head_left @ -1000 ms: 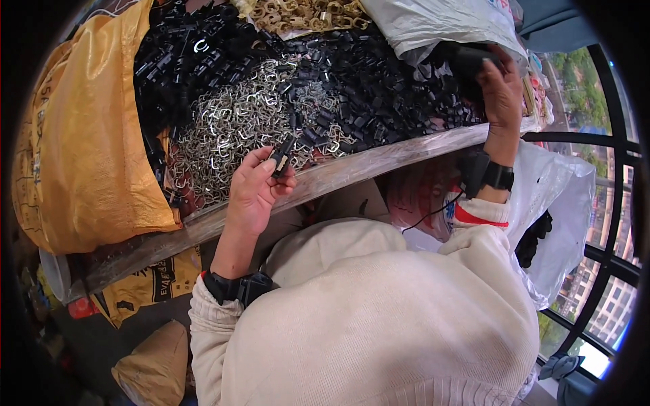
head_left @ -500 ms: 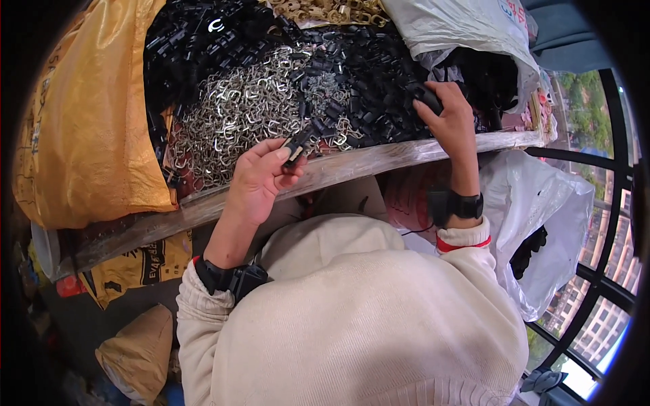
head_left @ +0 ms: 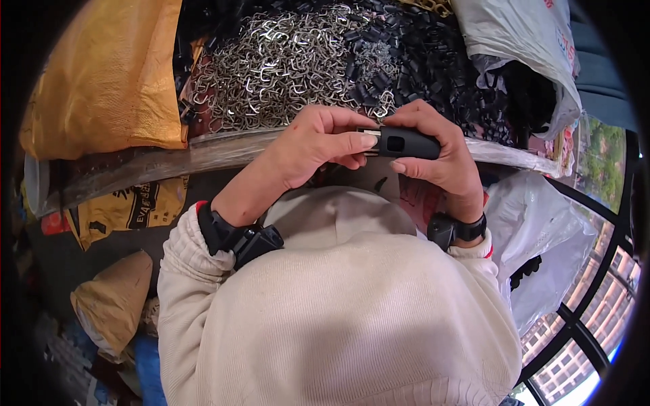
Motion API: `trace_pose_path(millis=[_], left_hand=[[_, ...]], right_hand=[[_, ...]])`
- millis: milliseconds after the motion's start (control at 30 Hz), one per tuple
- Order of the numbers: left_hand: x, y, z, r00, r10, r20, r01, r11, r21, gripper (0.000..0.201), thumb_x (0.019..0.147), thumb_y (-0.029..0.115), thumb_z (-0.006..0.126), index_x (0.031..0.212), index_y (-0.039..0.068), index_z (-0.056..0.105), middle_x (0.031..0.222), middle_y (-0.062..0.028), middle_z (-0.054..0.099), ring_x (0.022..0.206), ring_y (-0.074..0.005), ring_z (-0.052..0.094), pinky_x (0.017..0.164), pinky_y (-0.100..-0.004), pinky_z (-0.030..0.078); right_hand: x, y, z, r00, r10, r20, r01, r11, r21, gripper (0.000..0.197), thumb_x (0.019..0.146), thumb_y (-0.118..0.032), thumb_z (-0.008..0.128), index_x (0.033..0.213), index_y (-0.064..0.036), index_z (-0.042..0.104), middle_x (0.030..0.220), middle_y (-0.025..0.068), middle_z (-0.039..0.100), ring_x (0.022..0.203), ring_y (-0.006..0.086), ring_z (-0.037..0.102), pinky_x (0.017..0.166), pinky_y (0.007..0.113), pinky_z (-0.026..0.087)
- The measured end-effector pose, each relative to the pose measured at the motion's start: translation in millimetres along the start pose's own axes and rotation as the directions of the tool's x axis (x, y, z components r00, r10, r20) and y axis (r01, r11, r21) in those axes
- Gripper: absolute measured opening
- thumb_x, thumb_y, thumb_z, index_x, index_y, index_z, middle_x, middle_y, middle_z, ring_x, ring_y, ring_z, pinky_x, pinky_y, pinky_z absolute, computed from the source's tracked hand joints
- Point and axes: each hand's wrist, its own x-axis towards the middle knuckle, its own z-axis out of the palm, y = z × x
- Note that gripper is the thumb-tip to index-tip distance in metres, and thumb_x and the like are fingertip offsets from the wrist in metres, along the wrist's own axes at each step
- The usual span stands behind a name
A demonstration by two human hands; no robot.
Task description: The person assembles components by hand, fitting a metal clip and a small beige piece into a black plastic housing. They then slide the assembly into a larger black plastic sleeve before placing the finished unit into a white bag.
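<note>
In front of my chest, over the table's near edge, both hands meet. My right hand [head_left: 447, 152] grips a rounded black casing [head_left: 414, 145] with a small rectangular window in its side. Thumb and fingers of my left hand [head_left: 313, 145] pinch a small metal-and-black part [head_left: 370, 134] at the casing's left end. The two pieces touch or overlap there; my fingertips partly hide how far one sits inside the other. Just beyond lies a heap of bent, U-shaped silvery metal pieces [head_left: 277, 68], with small black parts [head_left: 433, 61] to its right.
A wrapped rail [head_left: 223, 150] edges the table. An orange sack [head_left: 115, 81] stands at the left, a white bag [head_left: 518, 34] with black contents at the far right. Small clear pieces [head_left: 379, 61] lie among the black parts. Another white bag [head_left: 535, 237] hangs low on the right.
My right hand has come left and nearer with the black casing, and my left hand has moved right with its small part. The pieces, apart before, now meet. The view has shifted.
</note>
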Motion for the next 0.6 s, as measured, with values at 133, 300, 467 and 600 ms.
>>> trace_pose_path(millis=[133, 300, 467, 600], left_hand=[[0, -4, -1, 0.999, -0.027, -0.025, 0.027, 1.000, 0.003, 0.025, 0.075, 0.012, 0.059, 0.095, -0.003, 0.055, 0.080, -0.0072, 0.058, 0.065, -0.0093, 0.055, 0.058, -0.0196, 0.047], [3, -10, -4, 0.995, -0.086, -0.056, 0.080, 0.992, -0.097, 0.026, 0.075, 0.013, 0.060, 0.096, -0.002, 0.055, 0.080, -0.0069, 0.058, 0.066, -0.0108, 0.056, 0.059, -0.0205, 0.048], [1, -10, -4, 0.988, -0.141, -0.061, 0.126, 0.970, -0.208, 0.031, 0.073, 0.014, 0.062, 0.098, -0.002, 0.053, 0.083, -0.0075, 0.057, 0.067, -0.0115, 0.056, 0.062, -0.0220, 0.049], [0, -9, 7, 0.993, -0.099, -0.069, 0.087, 0.984, -0.155, 0.043, 0.072, 0.015, 0.063, 0.107, -0.003, 0.046, 0.086, -0.0088, 0.057, 0.069, -0.0123, 0.056, 0.063, -0.0225, 0.048]], right_hand=[[0, 0, 9, 0.998, 0.051, -0.028, -0.051, 0.998, -0.022, 0.044, 0.057, -0.015, 0.071, 0.095, 0.0016, 0.055, 0.087, 0.0077, 0.051, 0.083, 0.0162, 0.047, 0.074, 0.025, 0.035], [0, 1, 16, 0.997, 0.070, -0.043, -0.070, 0.998, 0.008, 0.052, 0.057, -0.019, 0.070, 0.102, 0.0012, 0.052, 0.095, 0.0109, 0.050, 0.089, 0.0187, 0.047, 0.079, 0.027, 0.034], [1, -2, 19, 0.992, 0.007, 0.126, -0.033, 0.978, 0.206, 0.071, 0.054, -0.035, 0.068, 0.111, 0.0020, 0.046, 0.108, 0.0147, 0.044, 0.099, 0.0236, 0.044, 0.087, 0.031, 0.030], [1, -7, 22, 0.984, 0.017, 0.176, -0.084, 0.921, 0.381, 0.081, 0.051, -0.044, 0.066, 0.113, 0.0029, 0.044, 0.111, 0.0154, 0.042, 0.103, 0.0251, 0.043, 0.090, 0.032, 0.028]])
